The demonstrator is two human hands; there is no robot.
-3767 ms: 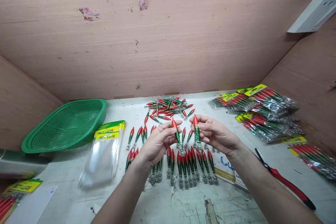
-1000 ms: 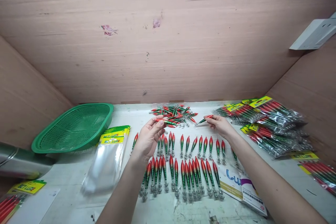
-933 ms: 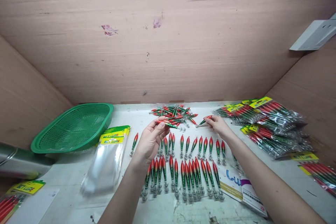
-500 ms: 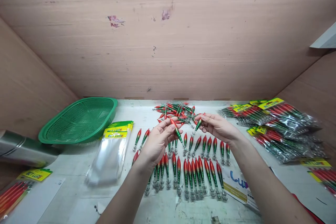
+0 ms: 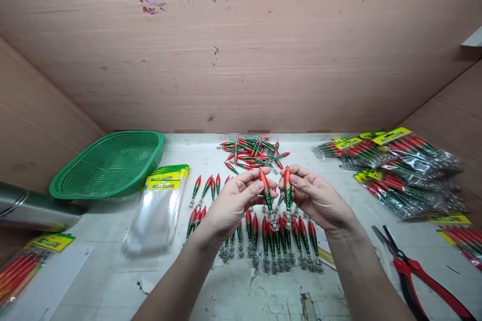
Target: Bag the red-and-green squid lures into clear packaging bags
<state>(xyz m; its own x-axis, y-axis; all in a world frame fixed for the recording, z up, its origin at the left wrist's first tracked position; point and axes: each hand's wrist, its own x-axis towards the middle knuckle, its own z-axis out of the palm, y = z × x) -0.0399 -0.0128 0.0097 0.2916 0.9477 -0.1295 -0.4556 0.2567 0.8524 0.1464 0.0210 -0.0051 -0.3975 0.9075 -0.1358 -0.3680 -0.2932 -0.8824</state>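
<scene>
My left hand [image 5: 241, 195] pinches a red-and-green fishing lure [image 5: 265, 190] between thumb and fingers, its hooks pointing down. Close beside it, my right hand [image 5: 314, 195] grips another red-and-green lure [image 5: 287, 188], also upright with the red end on top. Both are held above rows of similar lures [image 5: 265, 246] laid side by side on the table, hooks toward me. My hands and forearms hide parts of these rows. Behind my hands lies a loose heap of the same lures [image 5: 250, 153].
At the left are a green basket [image 5: 56, 175], a stack of clear BCT LURE bags [image 5: 154, 223] and a metal cylinder [image 5: 37, 208]. Filled lure packs [image 5: 406, 180] pile up at the right, behind red-handled pliers [image 5: 406, 261]. A packet [image 5: 28, 271] lies front left.
Both hands have moved down and toward me, bringing the two lures upright side by side. The right-hand lure has swung from slanted to vertical. Red-handled pliers have come into fuller view.
</scene>
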